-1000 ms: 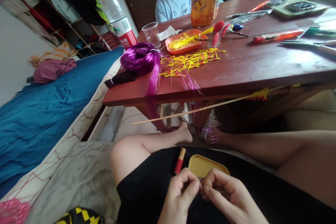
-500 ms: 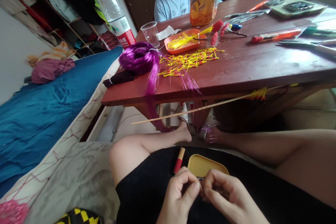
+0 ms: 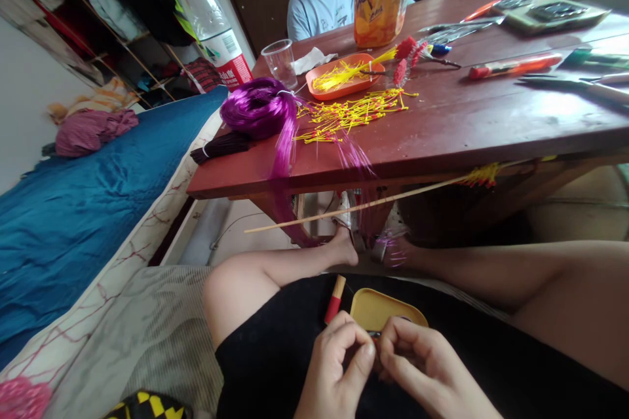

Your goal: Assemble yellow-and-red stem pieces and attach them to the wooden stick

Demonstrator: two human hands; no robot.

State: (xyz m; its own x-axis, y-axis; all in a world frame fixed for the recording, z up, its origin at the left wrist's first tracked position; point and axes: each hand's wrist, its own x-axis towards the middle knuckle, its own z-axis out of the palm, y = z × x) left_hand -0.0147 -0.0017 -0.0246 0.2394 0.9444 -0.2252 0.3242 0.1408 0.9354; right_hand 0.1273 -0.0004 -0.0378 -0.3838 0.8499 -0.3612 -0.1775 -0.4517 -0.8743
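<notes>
My left hand [image 3: 343, 360] and my right hand [image 3: 421, 361] meet fingertip to fingertip above my lap. Both are pinched closed around something small and dark that I cannot make out, mostly hidden by the fingers. Just beyond them a shallow yellow tray [image 3: 381, 302] rests on the black cloth [image 3: 275, 353] over my lap. To its left lies a small tube [image 3: 335, 299], red at one end and tan at the other. A dark thread seems to run between tube and tray.
On the red-brown table [image 3: 442, 124] are a purple fibre bundle [image 3: 255, 108], yellow red-tipped stems [image 3: 354, 116], an orange tray [image 3: 339, 93], an iced tea bottle [image 3: 381, 0] and pliers [image 3: 580, 84]. A thin stick [image 3: 344, 209] slants below its edge. Another person [image 3: 319, 10] sits behind.
The hands keep the same pinch, with only a slight shift of the fingers. The whole view has moved very slightly.
</notes>
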